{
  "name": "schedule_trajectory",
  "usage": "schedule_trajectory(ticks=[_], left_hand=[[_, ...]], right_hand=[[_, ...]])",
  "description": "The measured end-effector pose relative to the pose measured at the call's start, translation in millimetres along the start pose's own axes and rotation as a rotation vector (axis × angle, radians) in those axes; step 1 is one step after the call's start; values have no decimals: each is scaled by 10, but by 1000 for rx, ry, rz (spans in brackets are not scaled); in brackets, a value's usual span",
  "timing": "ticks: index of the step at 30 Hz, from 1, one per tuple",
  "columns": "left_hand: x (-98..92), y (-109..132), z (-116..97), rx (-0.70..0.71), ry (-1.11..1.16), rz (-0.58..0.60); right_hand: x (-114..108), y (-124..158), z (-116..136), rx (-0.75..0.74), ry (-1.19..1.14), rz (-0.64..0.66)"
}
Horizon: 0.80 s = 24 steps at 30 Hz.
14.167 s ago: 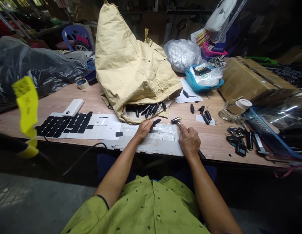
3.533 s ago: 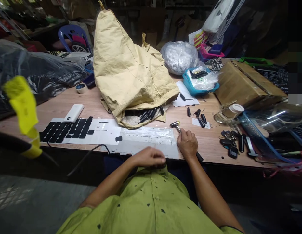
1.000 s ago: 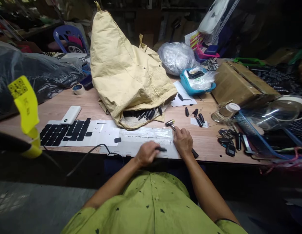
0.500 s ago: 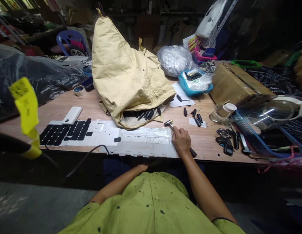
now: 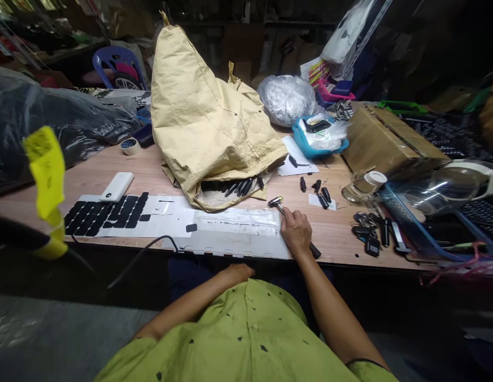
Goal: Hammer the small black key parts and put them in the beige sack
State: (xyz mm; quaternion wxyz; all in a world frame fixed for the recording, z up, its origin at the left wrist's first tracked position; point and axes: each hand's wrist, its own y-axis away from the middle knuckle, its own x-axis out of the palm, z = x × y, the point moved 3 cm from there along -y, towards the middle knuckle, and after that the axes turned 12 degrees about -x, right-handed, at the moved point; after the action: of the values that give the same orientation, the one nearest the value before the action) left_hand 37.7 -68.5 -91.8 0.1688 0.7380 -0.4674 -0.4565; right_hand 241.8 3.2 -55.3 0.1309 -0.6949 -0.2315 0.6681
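My right hand [image 5: 296,231] rests on the table, its fingers wrapped round the handle of a small hammer [image 5: 276,202]. The hammer's metal head with a yellowish face sticks out beyond my fingers, and its black grip end shows behind the wrist. Below the table edge, close to my shirt, is my left hand [image 5: 240,272]; its fingers are mostly hidden. A white board with clear tape [image 5: 238,233] lies just left of my right hand. On it sits a small black tab [image 5: 191,227]. Left of that, a white sheet [image 5: 172,215] carries several rows of black pieces [image 5: 87,217].
A big tan sack [image 5: 206,111] lies open toward me, black parts [image 5: 242,187] in its mouth. A white power bank [image 5: 117,187] and a tape roll [image 5: 129,146] stand left. On the right are keys [image 5: 365,233], a glass jar [image 5: 363,185], a cardboard box [image 5: 389,138] and a blue basket [image 5: 320,148].
My left hand has moved up and to the right below the table edge, so more of it shows. My right hand and the hammer stay in place.
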Motion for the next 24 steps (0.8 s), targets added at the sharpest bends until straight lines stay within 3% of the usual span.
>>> schedule_trajectory(ticks=[3,4,6,9,11,13,17,21,24], left_hand=[[-455,196,-204,191,195,12],[-671,228,-244,234,307,-40],[-1161,217,-220,213,472,-344],[-1785,89,11,-50,483,-972],[-2002,-58,164,-229,410,-1167],[-2086,-215,264,-322,331,-1197],[-2057,-390,332,-377,234,-1166],[-2016,-366,389,-425,217,-1195],[-1982,-229,426,-364,217,-1266]], right_hand=[[-4,7,-1,-3,15,-4],[-3,8,0,-5,14,-1],[2,6,3,-6,7,9],[7,-3,13,5,0,14],[5,-10,22,12,-2,12],[1,-16,30,13,-10,16],[-9,-23,32,18,-27,23],[-12,-24,30,20,-25,17],[-11,-23,31,24,-21,15]])
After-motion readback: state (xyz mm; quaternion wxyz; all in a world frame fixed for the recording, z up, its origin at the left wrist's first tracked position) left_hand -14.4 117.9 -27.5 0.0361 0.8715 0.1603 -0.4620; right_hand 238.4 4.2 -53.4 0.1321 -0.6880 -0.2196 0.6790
